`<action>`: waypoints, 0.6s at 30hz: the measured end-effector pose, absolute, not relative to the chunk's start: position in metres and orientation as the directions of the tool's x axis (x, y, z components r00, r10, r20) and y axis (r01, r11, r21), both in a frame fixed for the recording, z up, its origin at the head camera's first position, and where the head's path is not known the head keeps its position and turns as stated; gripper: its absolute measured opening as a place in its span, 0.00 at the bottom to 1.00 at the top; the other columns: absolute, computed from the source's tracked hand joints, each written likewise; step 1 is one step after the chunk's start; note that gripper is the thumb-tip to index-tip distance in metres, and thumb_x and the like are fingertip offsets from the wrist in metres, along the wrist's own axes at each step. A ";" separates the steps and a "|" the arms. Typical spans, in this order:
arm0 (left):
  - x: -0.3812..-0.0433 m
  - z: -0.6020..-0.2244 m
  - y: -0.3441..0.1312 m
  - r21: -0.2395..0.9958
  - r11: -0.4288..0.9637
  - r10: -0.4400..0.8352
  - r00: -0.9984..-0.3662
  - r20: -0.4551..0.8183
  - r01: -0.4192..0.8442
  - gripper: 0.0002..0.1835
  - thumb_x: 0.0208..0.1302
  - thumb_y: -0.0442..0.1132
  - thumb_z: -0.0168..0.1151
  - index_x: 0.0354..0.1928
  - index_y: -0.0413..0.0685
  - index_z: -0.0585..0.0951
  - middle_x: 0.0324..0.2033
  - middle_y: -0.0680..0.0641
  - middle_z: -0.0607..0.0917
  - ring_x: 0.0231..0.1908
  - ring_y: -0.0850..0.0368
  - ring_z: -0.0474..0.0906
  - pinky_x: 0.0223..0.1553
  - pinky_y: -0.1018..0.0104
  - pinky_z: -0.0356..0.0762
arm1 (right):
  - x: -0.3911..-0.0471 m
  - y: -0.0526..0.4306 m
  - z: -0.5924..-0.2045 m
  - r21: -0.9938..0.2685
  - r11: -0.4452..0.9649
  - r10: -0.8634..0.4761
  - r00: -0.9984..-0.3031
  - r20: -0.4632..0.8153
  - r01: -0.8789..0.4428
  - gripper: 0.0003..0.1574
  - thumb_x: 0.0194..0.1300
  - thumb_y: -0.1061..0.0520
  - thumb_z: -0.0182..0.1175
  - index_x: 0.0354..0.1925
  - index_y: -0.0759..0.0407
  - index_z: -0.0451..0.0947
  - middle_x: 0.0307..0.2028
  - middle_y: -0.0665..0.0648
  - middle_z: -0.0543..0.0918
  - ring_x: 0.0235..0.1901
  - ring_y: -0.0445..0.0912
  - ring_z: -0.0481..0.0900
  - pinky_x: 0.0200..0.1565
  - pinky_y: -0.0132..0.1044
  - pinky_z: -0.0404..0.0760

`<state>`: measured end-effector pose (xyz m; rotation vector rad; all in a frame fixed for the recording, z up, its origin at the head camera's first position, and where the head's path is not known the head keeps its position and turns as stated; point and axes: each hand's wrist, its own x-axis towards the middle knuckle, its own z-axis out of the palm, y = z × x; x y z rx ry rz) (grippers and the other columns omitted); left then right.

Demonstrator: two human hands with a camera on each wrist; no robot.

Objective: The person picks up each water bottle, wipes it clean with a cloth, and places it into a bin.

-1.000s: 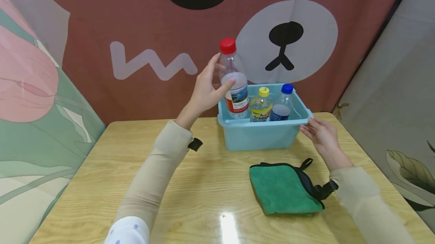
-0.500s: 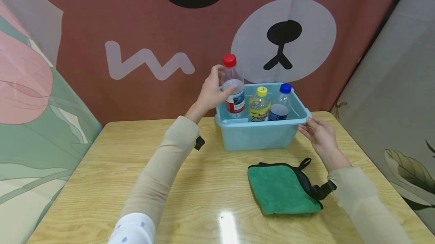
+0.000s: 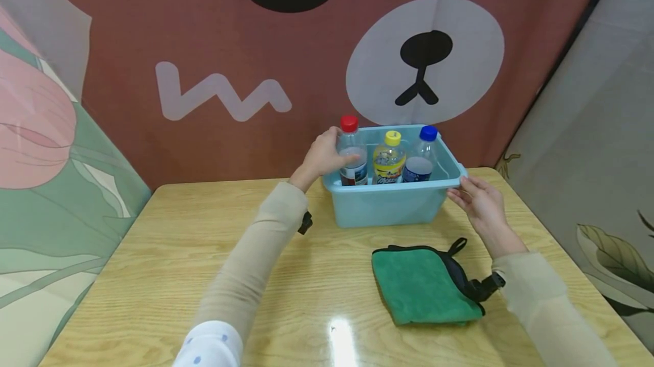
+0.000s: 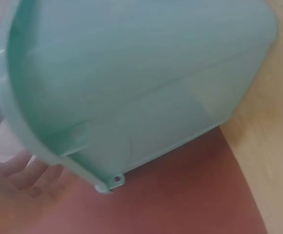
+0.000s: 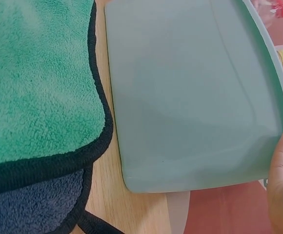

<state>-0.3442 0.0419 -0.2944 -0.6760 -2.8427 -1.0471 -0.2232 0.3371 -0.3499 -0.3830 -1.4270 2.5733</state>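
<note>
My left hand [image 3: 325, 154] grips a clear plastic bottle with a red cap [image 3: 349, 124], which stands inside the left end of a light blue plastic bin [image 3: 388, 206]. Beside it in the bin are a yellow-capped bottle [image 3: 389, 163] and a blue-capped bottle [image 3: 420, 161]. The bin's front wall hides the lower parts of all three bottles. At the bin's front right corner, my right hand [image 3: 482, 205] pinches the rim. In the left wrist view the fingers [image 4: 27, 175] show at the bin's rim, and the bottle is mostly hidden.
A folded green cloth [image 3: 426, 284] with black edging lies on the wooden table [image 3: 230, 242] in front of the bin. Behind the table hangs a reddish-brown curtain [image 3: 230, 145] printed with a bear face. A grey curtain [image 3: 587, 145] hangs along the right side.
My left hand has lowered the red-capped bottle down into the bin, beside the yellow-capped one. My right hand has stayed on the bin's corner.
</note>
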 end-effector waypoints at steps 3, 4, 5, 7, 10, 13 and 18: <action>-0.347 -0.301 0.045 0.564 0.721 0.391 -0.908 0.150 0.403 0.37 0.52 0.56 0.65 0.59 0.42 0.66 0.49 0.44 0.75 0.44 0.53 0.70 0.42 0.60 0.75 | -0.224 0.337 -0.351 -0.859 -0.512 0.285 -0.948 -0.143 -0.024 0.20 0.60 0.59 0.58 0.47 0.65 0.65 0.27 0.56 0.78 0.26 0.44 0.81 0.35 0.32 0.81; -0.347 -0.302 0.046 0.553 0.729 0.392 -0.908 0.147 0.404 0.37 0.51 0.57 0.65 0.59 0.43 0.67 0.49 0.45 0.75 0.44 0.53 0.71 0.42 0.60 0.75 | -0.226 0.338 -0.353 -0.863 -0.504 0.292 -0.945 -0.145 -0.023 0.19 0.60 0.58 0.59 0.47 0.65 0.66 0.27 0.56 0.78 0.27 0.44 0.81 0.36 0.32 0.81; -0.348 -0.304 0.046 0.543 0.736 0.393 -0.908 0.144 0.404 0.37 0.51 0.57 0.65 0.58 0.43 0.67 0.48 0.45 0.75 0.43 0.53 0.71 0.42 0.59 0.75 | -0.234 0.347 -0.366 -0.848 -0.529 0.268 -0.955 -0.129 -0.034 0.18 0.59 0.59 0.59 0.46 0.65 0.68 0.27 0.56 0.78 0.26 0.44 0.81 0.35 0.33 0.82; -0.349 -0.307 0.047 0.517 0.751 0.395 -0.907 0.145 0.410 0.37 0.50 0.58 0.65 0.58 0.43 0.68 0.48 0.46 0.76 0.43 0.54 0.72 0.44 0.59 0.74 | -0.236 0.348 -0.368 -0.853 -0.520 0.275 -0.952 -0.136 -0.028 0.18 0.59 0.58 0.59 0.46 0.64 0.68 0.27 0.56 0.78 0.27 0.44 0.81 0.35 0.33 0.82; -0.349 -0.309 0.049 0.490 0.763 0.399 -0.904 0.155 0.421 0.37 0.50 0.58 0.65 0.56 0.43 0.70 0.46 0.47 0.77 0.45 0.54 0.72 0.53 0.54 0.67 | -0.271 0.384 -0.423 -0.869 -0.488 0.294 -0.953 -0.076 -0.081 0.24 0.57 0.54 0.63 0.49 0.64 0.71 0.34 0.60 0.78 0.32 0.49 0.82 0.39 0.38 0.81; -0.349 -0.311 0.050 0.477 0.770 0.399 -0.903 0.158 0.424 0.36 0.49 0.57 0.66 0.55 0.42 0.70 0.46 0.47 0.78 0.48 0.54 0.71 0.61 0.43 0.53 | -0.298 0.410 -0.464 -0.895 -0.427 0.337 -0.941 -0.028 -0.127 0.32 0.54 0.50 0.66 0.54 0.62 0.70 0.40 0.62 0.77 0.38 0.51 0.81 0.43 0.41 0.79; -0.350 -0.315 0.051 0.471 0.776 0.389 -0.906 0.165 0.419 0.36 0.49 0.56 0.67 0.54 0.42 0.71 0.45 0.47 0.78 0.50 0.54 0.70 0.60 0.33 0.40 | -0.303 0.416 -0.469 -0.876 -0.466 0.324 -0.945 -0.038 -0.124 0.28 0.56 0.52 0.64 0.53 0.60 0.72 0.39 0.60 0.79 0.39 0.51 0.82 0.44 0.41 0.79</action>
